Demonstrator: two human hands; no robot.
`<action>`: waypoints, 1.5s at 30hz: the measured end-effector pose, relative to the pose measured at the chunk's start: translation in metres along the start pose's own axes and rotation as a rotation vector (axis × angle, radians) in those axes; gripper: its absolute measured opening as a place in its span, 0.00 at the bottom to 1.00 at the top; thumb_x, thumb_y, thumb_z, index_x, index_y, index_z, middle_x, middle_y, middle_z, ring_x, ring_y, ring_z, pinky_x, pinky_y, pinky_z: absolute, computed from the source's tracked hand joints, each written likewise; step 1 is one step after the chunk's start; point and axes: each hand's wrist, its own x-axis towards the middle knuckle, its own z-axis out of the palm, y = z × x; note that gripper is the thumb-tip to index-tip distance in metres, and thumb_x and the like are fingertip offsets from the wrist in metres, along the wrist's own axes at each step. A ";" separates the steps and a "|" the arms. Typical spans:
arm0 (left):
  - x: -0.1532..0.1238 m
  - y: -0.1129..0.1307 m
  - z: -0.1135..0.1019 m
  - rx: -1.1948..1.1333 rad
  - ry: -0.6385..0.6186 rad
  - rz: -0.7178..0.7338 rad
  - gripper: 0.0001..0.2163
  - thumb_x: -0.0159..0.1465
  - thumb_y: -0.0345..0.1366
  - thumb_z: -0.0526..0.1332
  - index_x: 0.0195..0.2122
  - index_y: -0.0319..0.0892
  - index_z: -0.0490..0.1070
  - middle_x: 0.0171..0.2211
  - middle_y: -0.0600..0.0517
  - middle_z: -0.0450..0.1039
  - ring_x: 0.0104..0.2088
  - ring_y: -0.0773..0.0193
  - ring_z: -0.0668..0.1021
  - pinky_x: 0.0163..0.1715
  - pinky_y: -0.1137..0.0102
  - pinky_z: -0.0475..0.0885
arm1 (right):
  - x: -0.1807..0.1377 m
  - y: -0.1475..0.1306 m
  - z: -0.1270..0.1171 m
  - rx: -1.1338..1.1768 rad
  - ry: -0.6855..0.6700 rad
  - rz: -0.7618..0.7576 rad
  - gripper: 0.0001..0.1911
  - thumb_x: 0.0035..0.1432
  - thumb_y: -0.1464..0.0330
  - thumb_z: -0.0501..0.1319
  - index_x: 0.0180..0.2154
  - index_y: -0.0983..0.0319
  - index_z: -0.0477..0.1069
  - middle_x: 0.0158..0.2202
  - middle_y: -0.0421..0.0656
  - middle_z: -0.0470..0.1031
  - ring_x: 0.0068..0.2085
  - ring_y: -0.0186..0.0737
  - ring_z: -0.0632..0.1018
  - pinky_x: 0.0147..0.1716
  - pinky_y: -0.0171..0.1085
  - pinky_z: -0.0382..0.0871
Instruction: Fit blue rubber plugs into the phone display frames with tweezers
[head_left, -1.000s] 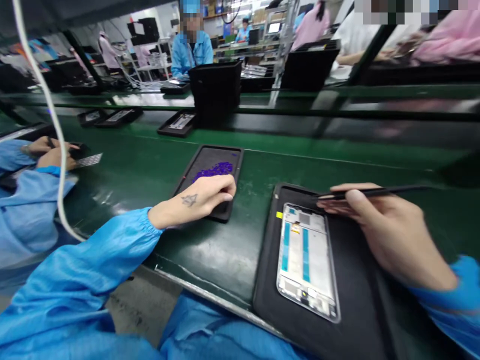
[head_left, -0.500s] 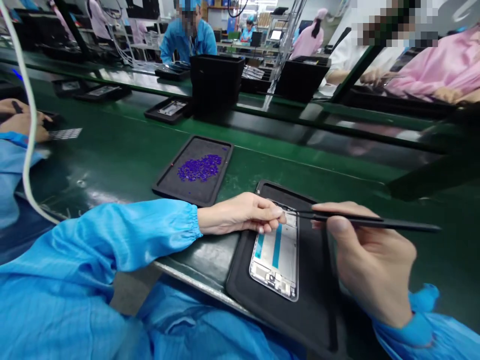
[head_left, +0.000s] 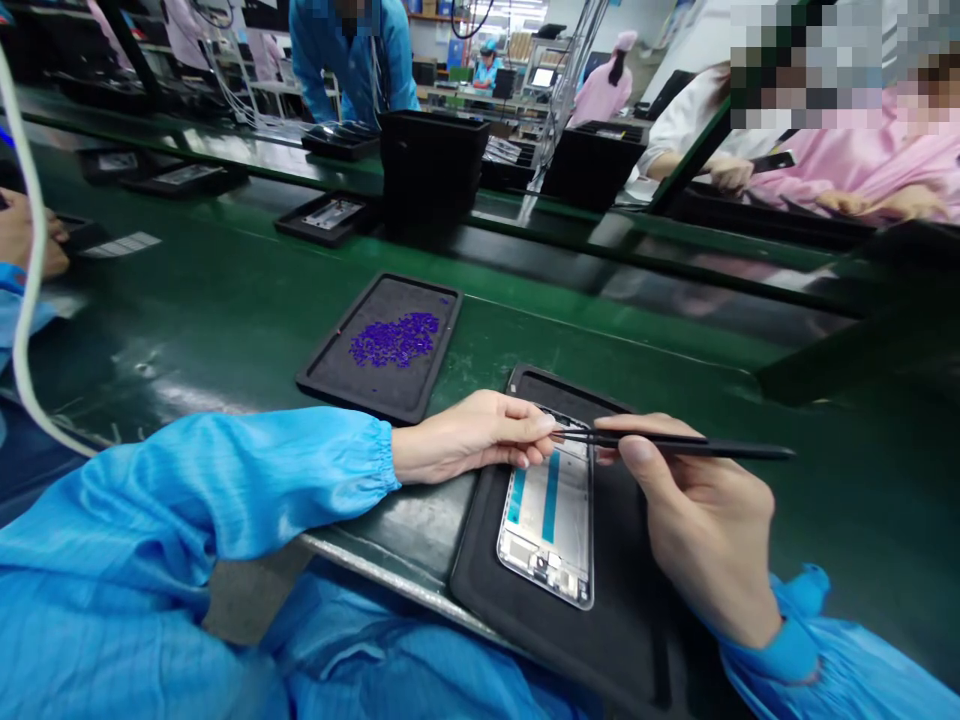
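Over a silver phone frame (head_left: 566, 510) with blue strips, my left hand (head_left: 476, 436) is pinched closed at the thumb and fingertips. Whatever it holds is too small to make out. A pair of black tweezers (head_left: 697, 446) lies in the grip of my right hand (head_left: 705, 520), its tips reaching the left fingertips. The phone frame rests on a black tray (head_left: 622, 600) at the bench edge, its upper end partly covered by my hands. Left of it, a second black tray (head_left: 322, 375) carries a scatter of tiny purple parts (head_left: 395, 339).
A black tray with a phone frame (head_left: 326, 215) and a tall black box (head_left: 431, 170) stand at the back of the green bench (head_left: 225, 310). A white cable (head_left: 26, 300) hangs at left, near a co-worker's hand (head_left: 30, 235). Other people work across the bench.
My right hand has moved left with the tweezers, bringing their tips against the left fingertips. The left hand stays nearly in place. The view has shifted slightly.
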 end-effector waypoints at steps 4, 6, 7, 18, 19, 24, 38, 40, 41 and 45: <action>0.000 -0.001 -0.001 -0.009 0.004 -0.001 0.20 0.55 0.48 0.73 0.32 0.35 0.71 0.30 0.54 0.72 0.30 0.74 0.72 0.38 0.73 0.66 | 0.000 0.000 0.001 0.011 0.001 -0.015 0.08 0.67 0.62 0.60 0.40 0.55 0.77 0.33 0.40 0.78 0.32 0.38 0.78 0.31 0.36 0.74; 0.001 -0.001 -0.001 -0.012 0.000 0.002 0.19 0.55 0.47 0.73 0.32 0.35 0.71 0.31 0.54 0.72 0.30 0.74 0.72 0.38 0.73 0.66 | 0.000 0.000 0.000 0.007 -0.001 -0.012 0.08 0.67 0.62 0.60 0.39 0.55 0.77 0.33 0.40 0.78 0.33 0.38 0.79 0.32 0.37 0.75; 0.001 -0.002 -0.001 -0.014 -0.003 0.006 0.19 0.55 0.47 0.72 0.33 0.35 0.71 0.31 0.54 0.72 0.30 0.74 0.72 0.38 0.73 0.66 | 0.000 0.000 0.000 0.004 -0.003 -0.011 0.08 0.67 0.61 0.60 0.39 0.55 0.77 0.33 0.40 0.78 0.33 0.39 0.79 0.33 0.37 0.75; 0.001 -0.002 0.000 -0.023 -0.006 0.025 0.19 0.57 0.46 0.72 0.33 0.35 0.71 0.31 0.53 0.71 0.31 0.74 0.72 0.37 0.75 0.67 | 0.001 0.002 0.003 0.061 0.001 -0.004 0.09 0.66 0.61 0.61 0.39 0.56 0.78 0.34 0.41 0.78 0.34 0.39 0.79 0.36 0.38 0.75; 0.001 -0.002 -0.001 -0.022 -0.011 0.025 0.19 0.57 0.46 0.72 0.34 0.34 0.71 0.31 0.53 0.71 0.31 0.74 0.72 0.37 0.75 0.67 | 0.000 0.003 0.003 0.081 0.005 0.018 0.09 0.65 0.60 0.62 0.38 0.56 0.78 0.34 0.41 0.78 0.34 0.39 0.78 0.35 0.37 0.74; 0.001 -0.001 -0.002 -0.019 0.018 -0.013 0.22 0.65 0.50 0.63 0.49 0.35 0.71 0.35 0.48 0.74 0.32 0.71 0.76 0.36 0.74 0.70 | 0.007 0.011 0.004 0.439 0.117 0.368 0.12 0.58 0.56 0.68 0.35 0.58 0.80 0.30 0.41 0.74 0.30 0.35 0.74 0.30 0.35 0.72; -0.020 0.003 0.003 1.243 -0.456 0.494 0.10 0.67 0.41 0.62 0.43 0.40 0.69 0.44 0.45 0.74 0.48 0.56 0.75 0.49 0.59 0.72 | 0.025 0.043 0.002 0.633 0.116 0.613 0.18 0.48 0.54 0.74 0.31 0.61 0.78 0.31 0.41 0.74 0.33 0.34 0.77 0.35 0.32 0.78; -0.029 0.004 0.001 1.469 -0.587 0.571 0.14 0.68 0.43 0.60 0.50 0.40 0.69 0.54 0.42 0.71 0.58 0.49 0.69 0.57 0.54 0.67 | 0.027 0.049 0.007 0.574 0.080 0.591 0.18 0.48 0.53 0.74 0.30 0.61 0.78 0.32 0.41 0.76 0.36 0.36 0.79 0.41 0.36 0.79; -0.033 0.003 0.000 1.530 -0.591 0.576 0.17 0.69 0.44 0.59 0.54 0.40 0.68 0.58 0.42 0.68 0.62 0.48 0.66 0.59 0.52 0.66 | 0.028 0.051 0.010 0.545 0.046 0.583 0.18 0.49 0.52 0.73 0.30 0.61 0.78 0.33 0.41 0.77 0.37 0.37 0.79 0.42 0.37 0.79; -0.039 -0.008 -0.005 1.688 -0.498 0.612 0.19 0.70 0.45 0.56 0.58 0.40 0.67 0.63 0.43 0.64 0.65 0.46 0.63 0.64 0.53 0.62 | 0.030 0.053 0.017 0.471 -0.072 0.549 0.15 0.52 0.55 0.72 0.32 0.60 0.79 0.35 0.42 0.78 0.37 0.36 0.79 0.42 0.36 0.78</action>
